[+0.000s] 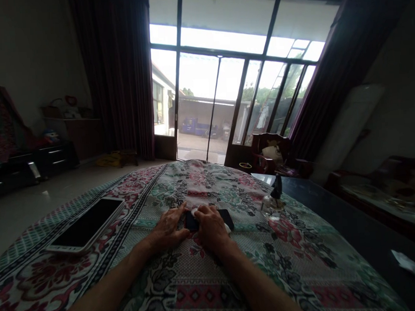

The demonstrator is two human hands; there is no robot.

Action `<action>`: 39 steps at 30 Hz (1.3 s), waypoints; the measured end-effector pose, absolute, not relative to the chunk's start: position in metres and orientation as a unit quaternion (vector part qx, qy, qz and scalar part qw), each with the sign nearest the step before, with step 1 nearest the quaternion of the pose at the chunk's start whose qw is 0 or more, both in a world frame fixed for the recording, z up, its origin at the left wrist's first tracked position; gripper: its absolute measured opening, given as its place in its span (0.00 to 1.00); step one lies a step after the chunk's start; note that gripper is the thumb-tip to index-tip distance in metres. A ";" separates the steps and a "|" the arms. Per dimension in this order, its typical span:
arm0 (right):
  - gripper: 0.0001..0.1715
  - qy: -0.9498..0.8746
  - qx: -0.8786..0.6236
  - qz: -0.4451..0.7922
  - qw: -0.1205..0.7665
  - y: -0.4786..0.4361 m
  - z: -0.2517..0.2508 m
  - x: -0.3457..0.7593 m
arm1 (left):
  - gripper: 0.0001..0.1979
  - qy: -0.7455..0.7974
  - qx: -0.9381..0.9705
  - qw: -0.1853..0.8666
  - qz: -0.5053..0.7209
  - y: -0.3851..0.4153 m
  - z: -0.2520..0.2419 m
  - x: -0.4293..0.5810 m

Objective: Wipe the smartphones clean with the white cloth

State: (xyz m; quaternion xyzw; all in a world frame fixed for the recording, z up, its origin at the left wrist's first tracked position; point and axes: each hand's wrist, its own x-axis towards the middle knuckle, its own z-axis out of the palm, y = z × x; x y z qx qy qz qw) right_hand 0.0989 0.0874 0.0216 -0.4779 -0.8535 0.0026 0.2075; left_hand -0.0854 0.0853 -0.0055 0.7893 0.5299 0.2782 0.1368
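Two bare hands met over a dark phone (225, 216) that lay flat on a flowered cloth spread over the desk (333, 205), in front of glass doors (208, 105). The left hand (168, 225) held the phone's left end between thumb and fingers, apparently to keep it from sliding on the fabric. The right hand (209, 225) clasped a white wad (227, 229) against the screen, perhaps a tissue, though the dim light left its material uncertain. A larger white-framed device (88, 222) rested to the left, seemingly set aside to leave elbow room. A clear spray bottle (272, 205) stood upright to the right, presumably kept within easy reach.
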 end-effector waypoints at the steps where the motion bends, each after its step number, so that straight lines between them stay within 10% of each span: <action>1: 0.15 -0.863 -0.459 0.007 0.208 0.085 0.020 0.093 | 0.38 0.527 0.790 0.133 0.282 0.086 -0.007 -0.086; 39: 0.20 -0.813 -0.533 -0.005 0.233 0.097 0.019 0.127 | 0.43 0.494 0.789 0.206 0.302 0.103 0.006 -0.091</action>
